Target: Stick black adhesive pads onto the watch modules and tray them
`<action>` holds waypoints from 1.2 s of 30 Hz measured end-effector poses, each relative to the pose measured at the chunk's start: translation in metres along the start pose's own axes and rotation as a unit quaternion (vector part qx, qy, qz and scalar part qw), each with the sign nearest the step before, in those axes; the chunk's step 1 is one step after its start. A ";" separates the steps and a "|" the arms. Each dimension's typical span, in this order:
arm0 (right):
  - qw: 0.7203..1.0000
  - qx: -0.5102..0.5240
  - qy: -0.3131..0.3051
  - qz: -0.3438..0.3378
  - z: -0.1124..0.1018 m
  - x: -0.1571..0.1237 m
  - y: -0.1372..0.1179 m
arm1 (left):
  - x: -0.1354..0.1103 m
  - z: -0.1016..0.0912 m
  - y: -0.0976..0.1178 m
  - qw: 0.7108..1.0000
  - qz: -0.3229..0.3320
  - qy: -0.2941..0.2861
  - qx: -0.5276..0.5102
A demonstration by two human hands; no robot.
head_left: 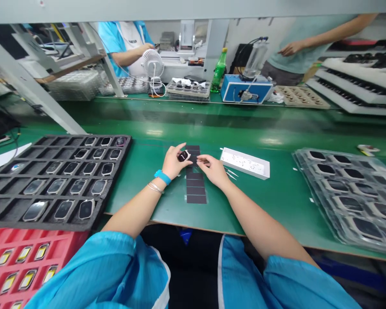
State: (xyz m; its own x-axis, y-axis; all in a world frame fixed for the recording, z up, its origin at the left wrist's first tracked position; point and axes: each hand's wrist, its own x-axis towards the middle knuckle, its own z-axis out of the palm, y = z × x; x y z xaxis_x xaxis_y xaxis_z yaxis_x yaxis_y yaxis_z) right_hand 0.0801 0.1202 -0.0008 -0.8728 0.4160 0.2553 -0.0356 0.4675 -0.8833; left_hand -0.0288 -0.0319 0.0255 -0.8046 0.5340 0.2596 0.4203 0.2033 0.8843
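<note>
Two blue sleeves frame the bottom of the head view, and both bare forearms reach forward over the green workbench (pixel 276 201), converging at its middle. The left hand (pixel 173 162), a blue band and thin bangles at its wrist, is curled with its fingers up and grips a small dark watch body (pixel 183 156) between thumb and fingertips. The right hand (pixel 214 169) lies palm down just beside it, thumb and forefinger pinched shut close to the watch body; whether anything sits between them is too small to tell. The watch body is held between the two hands, just above the far end of a strip of dark squares (pixel 196 186) that lies flat on the bench and runs back toward the person. Tweezers (pixel 230 173) lie beside the right hand, in front of a shallow white tray (pixel 244 168). To the left sits a black foam tray (pixel 110 184) with watch bodies in many of its cells; nearer still is a red tray (pixel 51 236). To the right are clear plastic trays (pixel 328 189) with dark screens. Farther off, across the bench, stand a small white fan (pixel 152 63), a green bottle (pixel 219 71) and a blue machine (pixel 246 88) — two other people work behind them.
</note>
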 end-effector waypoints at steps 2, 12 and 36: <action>1.000 -0.007 -0.008 -0.008 0.000 0.001 0.002 | 0.000 0.000 -0.002 0.999 0.012 0.013 0.034; 0.997 -0.060 -0.031 0.041 -0.002 0.005 0.020 | 0.008 -0.023 0.004 0.985 0.044 0.162 0.035; 0.982 -0.158 -0.083 -0.058 0.003 -0.003 0.007 | -0.181 -0.337 -0.041 0.732 -0.411 0.293 0.457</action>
State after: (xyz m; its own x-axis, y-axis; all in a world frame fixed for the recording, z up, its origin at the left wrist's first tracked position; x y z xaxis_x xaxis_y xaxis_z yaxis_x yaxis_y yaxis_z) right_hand 0.0805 0.1196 -0.0088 -0.9403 0.2250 0.2554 -0.0087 0.7342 -0.6789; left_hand -0.0418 -0.4137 0.0734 -0.8725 -0.4669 0.1438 -0.4180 0.8658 0.2750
